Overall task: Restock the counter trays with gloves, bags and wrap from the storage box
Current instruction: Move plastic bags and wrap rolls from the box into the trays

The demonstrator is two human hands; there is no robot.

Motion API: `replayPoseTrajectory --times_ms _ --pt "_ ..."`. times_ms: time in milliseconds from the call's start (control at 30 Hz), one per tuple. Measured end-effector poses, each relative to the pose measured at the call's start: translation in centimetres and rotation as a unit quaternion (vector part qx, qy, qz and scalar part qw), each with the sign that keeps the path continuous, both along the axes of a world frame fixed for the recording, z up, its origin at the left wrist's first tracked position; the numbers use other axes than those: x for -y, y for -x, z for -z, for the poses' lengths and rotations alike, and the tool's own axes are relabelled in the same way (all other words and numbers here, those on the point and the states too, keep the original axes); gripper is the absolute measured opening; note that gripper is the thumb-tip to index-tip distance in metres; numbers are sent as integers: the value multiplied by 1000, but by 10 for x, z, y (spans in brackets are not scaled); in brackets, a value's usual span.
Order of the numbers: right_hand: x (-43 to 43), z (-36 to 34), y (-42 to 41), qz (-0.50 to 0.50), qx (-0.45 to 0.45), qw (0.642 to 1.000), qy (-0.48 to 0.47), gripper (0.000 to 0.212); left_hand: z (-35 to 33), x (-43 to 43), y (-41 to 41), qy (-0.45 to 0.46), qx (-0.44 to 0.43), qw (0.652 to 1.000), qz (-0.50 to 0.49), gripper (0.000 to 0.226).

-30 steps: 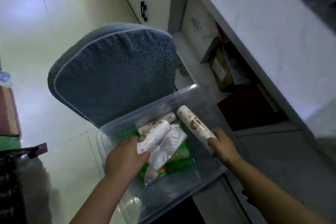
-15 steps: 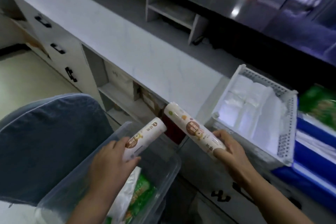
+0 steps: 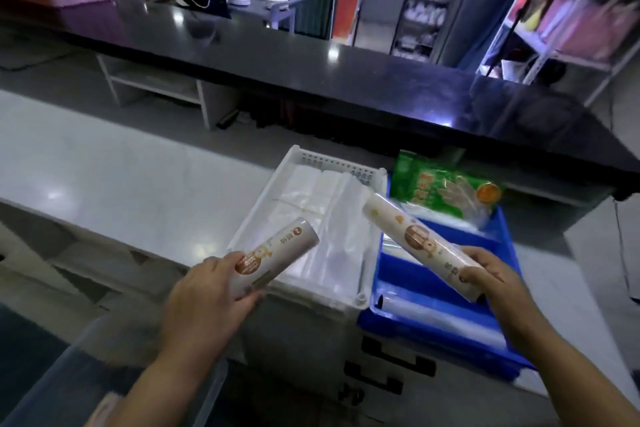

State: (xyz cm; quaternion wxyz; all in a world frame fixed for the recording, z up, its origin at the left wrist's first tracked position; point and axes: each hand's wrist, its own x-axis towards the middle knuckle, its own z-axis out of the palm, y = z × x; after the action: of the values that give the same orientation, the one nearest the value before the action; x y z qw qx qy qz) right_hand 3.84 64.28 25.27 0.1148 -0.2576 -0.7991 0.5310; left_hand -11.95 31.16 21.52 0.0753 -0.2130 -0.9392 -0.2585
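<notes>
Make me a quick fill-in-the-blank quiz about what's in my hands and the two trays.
1. The left hand grips the short roll; the right hand grips the ____.
2. At the ____ end of the blue tray lies the green pack.
3. The white tray sits to its ____.
Missing: long roll; far; left.

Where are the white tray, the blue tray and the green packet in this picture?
white tray [image 3: 329, 163]: head view, on its far perforated wall.
blue tray [image 3: 388, 322]: head view, on its near left corner.
green packet [image 3: 436, 184]: head view, on the middle of its printed front.
</notes>
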Motion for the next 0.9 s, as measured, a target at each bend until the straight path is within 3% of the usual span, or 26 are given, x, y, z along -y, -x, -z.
replayPoseTrajectory --times_ms 167,333,467,567,767,900 --pt "-85 11 -36 -36 97 994 30 30 3 -74 -4 -2 -14 1000 8 56" --pt "-118 34 -36 -119 158 980 5 22 10 -133 -14 3 1 1000 5 57" --pt "-131 47 -28 -160 214 950 -162 12 9 -162 -20 28 -1 1000 -9 57" --pt "-135 53 -26 -168 216 897 -348 16 5 -171 -20 26 8 1000 -15 58" --pt "-129 60 -26 -182 142 822 -521 21 3 -178 -16 28 24 999 -10 58" --pt "-124 61 -26 -171 126 794 -569 27 3 -175 -11 39 24 999 -4 61"
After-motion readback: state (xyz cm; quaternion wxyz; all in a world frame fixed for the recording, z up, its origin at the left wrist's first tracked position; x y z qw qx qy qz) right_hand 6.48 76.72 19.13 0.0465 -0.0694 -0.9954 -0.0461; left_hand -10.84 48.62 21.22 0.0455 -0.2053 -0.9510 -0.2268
